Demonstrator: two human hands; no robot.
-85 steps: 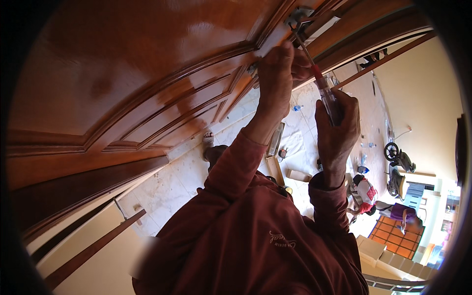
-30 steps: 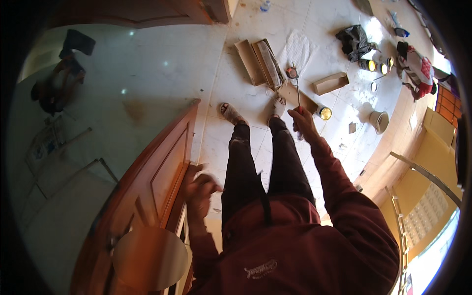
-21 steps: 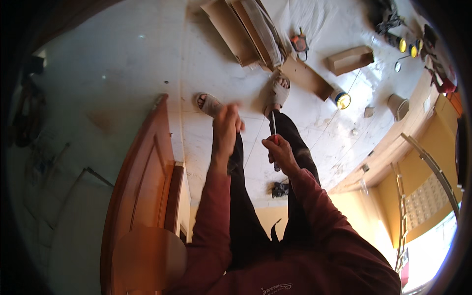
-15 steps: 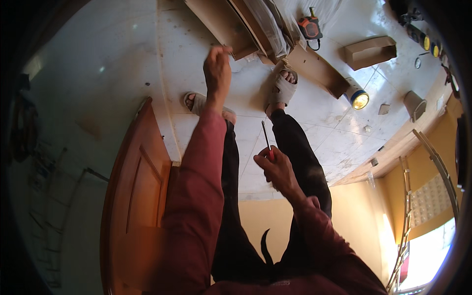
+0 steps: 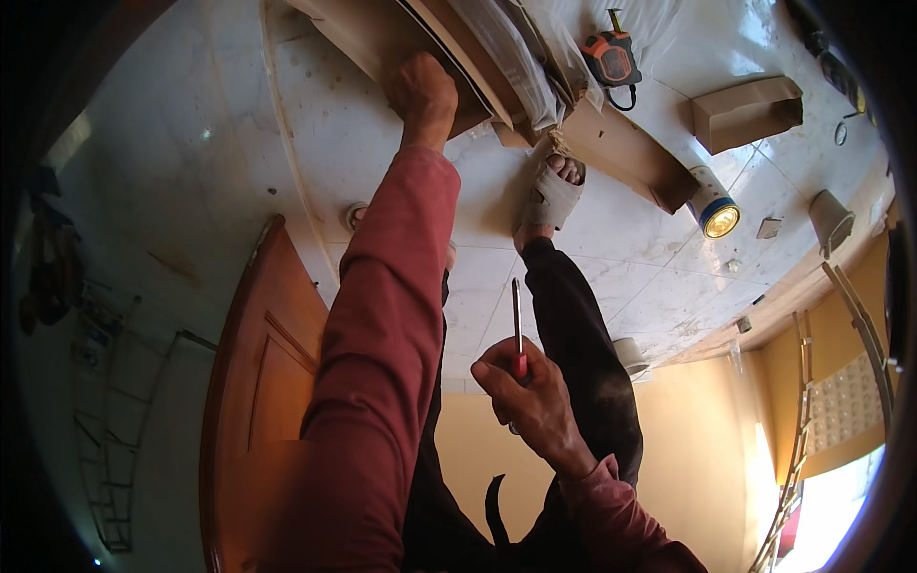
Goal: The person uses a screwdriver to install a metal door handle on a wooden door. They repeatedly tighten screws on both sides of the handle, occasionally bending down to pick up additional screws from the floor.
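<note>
My right hand (image 5: 533, 401) is closed round the red handle of a screwdriver (image 5: 518, 315), its metal shaft pointing up and away from me. My left hand (image 5: 421, 94) reaches over an open cardboard box (image 5: 358, 48) on the floor. Its fingers are curled down against the cardboard; the fingertips are hidden, so what they grip does not show. Clear plastic wrap (image 5: 506, 57) and more cardboard lie just right of that hand.
An orange and black tape measure (image 5: 611, 57), a long cardboard tray (image 5: 626, 153), a small open carton (image 5: 747, 113) and a lit flashlight (image 5: 714, 202) lie on the tiled floor (image 5: 611, 258). A wooden door (image 5: 267, 382) stands at left; a ladder (image 5: 798, 420) is at right.
My left hand has moved farther forward, from the box's near corner to over the box. My right hand has come slightly nearer with the screwdriver, which stands more upright in view.
</note>
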